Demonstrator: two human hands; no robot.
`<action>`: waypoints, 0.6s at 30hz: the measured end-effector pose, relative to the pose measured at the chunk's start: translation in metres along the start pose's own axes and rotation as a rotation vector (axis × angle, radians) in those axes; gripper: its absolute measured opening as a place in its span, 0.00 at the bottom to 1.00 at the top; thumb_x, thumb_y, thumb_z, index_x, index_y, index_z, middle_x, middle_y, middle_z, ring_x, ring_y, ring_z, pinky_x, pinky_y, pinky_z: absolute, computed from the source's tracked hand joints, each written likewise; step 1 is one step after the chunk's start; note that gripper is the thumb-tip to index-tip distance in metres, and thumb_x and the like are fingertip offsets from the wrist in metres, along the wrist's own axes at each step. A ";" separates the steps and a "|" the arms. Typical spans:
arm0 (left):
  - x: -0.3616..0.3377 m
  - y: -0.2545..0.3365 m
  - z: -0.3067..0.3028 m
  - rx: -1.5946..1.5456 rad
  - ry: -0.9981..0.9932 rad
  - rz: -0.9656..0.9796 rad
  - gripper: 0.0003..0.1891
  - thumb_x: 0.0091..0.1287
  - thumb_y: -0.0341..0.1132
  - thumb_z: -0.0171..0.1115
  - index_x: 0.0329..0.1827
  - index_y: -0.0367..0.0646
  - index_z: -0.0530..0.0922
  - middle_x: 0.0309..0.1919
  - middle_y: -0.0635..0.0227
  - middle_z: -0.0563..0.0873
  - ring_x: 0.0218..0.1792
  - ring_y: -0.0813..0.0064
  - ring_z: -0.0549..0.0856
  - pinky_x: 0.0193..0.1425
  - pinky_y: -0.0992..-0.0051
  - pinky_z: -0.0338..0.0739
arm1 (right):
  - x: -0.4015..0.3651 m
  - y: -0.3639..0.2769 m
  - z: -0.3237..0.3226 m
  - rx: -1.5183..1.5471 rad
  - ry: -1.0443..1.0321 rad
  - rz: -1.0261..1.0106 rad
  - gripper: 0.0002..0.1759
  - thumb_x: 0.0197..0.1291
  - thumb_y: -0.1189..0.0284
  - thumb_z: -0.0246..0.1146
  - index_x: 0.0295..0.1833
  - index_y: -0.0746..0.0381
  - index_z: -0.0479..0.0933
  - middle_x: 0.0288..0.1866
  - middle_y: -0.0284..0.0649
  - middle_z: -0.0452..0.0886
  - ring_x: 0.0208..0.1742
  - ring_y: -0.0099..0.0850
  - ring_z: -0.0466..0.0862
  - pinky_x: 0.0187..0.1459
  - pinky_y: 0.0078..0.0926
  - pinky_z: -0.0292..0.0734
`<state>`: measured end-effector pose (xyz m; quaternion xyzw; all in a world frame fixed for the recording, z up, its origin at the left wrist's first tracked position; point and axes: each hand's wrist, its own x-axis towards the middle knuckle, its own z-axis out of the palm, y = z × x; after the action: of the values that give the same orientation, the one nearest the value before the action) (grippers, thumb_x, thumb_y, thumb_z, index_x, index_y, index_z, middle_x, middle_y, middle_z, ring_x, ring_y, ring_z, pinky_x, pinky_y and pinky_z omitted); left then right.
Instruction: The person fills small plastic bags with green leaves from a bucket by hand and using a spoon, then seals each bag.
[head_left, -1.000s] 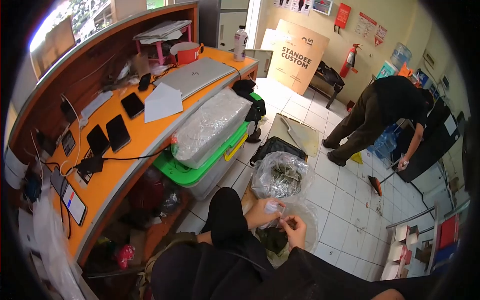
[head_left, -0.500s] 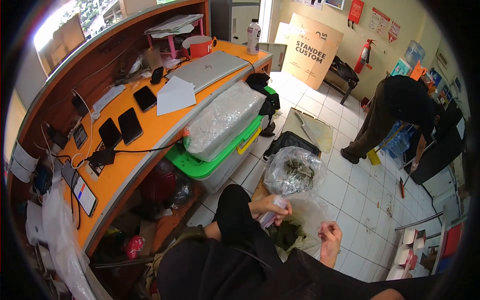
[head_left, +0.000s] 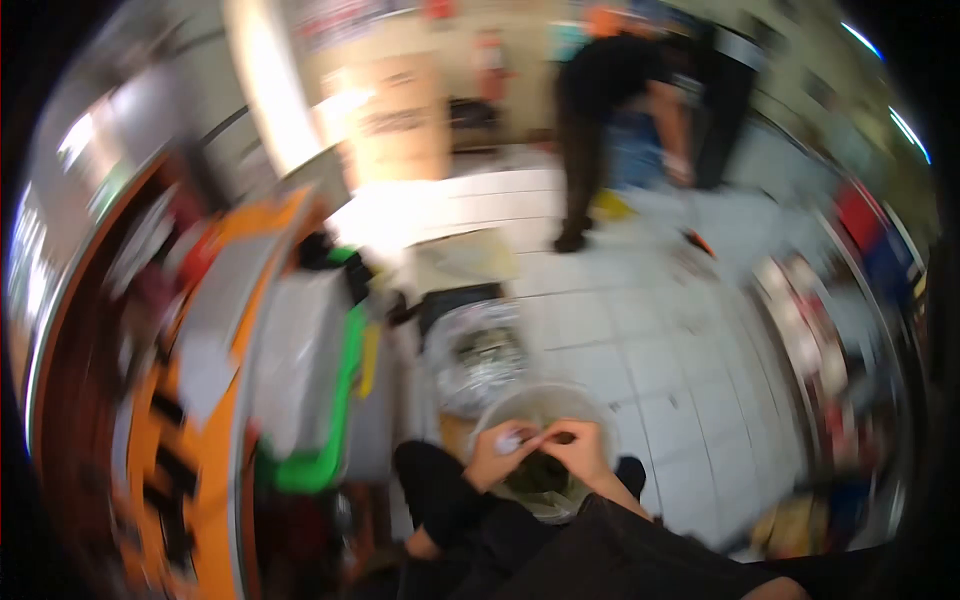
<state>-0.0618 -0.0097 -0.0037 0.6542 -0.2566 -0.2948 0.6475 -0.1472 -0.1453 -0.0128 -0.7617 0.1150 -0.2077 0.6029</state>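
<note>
My left hand (head_left: 502, 450) has its fingers closed on a small clear plastic bag (head_left: 509, 441), blurred by motion. Its fingertips meet those of my right hand (head_left: 580, 446), which is pinched; anything between its fingers is too blurred to name. Both hands are over a pale round tub (head_left: 607, 412) with dark green stuff (head_left: 540, 474) inside. Just beyond the tub stands a clear plastic bag with greenish contents (head_left: 485, 350).
An orange-topped desk (head_left: 265, 220) runs along the left, beside a green-lidded box (head_left: 345, 380). A cutting board (head_left: 465, 260) lies ahead on the tiled floor. Another person (head_left: 610, 90) bends over farther back. Shelves (head_left: 800, 320) stand at the right.
The camera view has swung to the right and blurred. My hands, apart before, have come together over the tub. The other person still bends over in the back.
</note>
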 end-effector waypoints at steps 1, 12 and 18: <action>0.001 0.000 -0.001 0.125 -0.060 0.055 0.09 0.56 0.34 0.65 0.36 0.38 0.80 0.27 0.70 0.82 0.25 0.84 0.77 0.28 0.83 0.71 | -0.002 0.000 -0.004 -0.032 -0.035 0.012 0.07 0.42 0.76 0.68 0.27 0.66 0.78 0.22 0.36 0.77 0.26 0.20 0.75 0.28 0.18 0.69; 0.016 0.001 -0.004 -0.235 -0.164 -0.080 0.11 0.58 0.33 0.62 0.31 0.31 0.75 0.30 0.57 0.83 0.30 0.67 0.85 0.16 0.83 0.71 | -0.072 -0.122 -0.349 -0.963 1.274 -0.184 0.06 0.55 0.74 0.51 0.34 0.61 0.73 0.28 0.40 0.75 0.31 0.31 0.76 0.32 0.26 0.70; 0.041 -0.039 -0.046 -0.283 -0.125 -0.125 0.12 0.57 0.33 0.63 0.30 0.30 0.75 0.26 0.58 0.82 0.28 0.68 0.84 0.14 0.83 0.69 | -0.167 -0.233 -0.516 -1.146 2.372 -0.640 0.09 0.51 0.77 0.48 0.32 0.63 0.74 0.30 0.45 0.79 0.32 0.44 0.79 0.36 0.37 0.72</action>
<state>-0.0017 -0.0057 -0.0452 0.5515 -0.2108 -0.4079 0.6964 -0.5474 -0.4666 0.2793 -0.2608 0.4499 -0.7871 -0.3318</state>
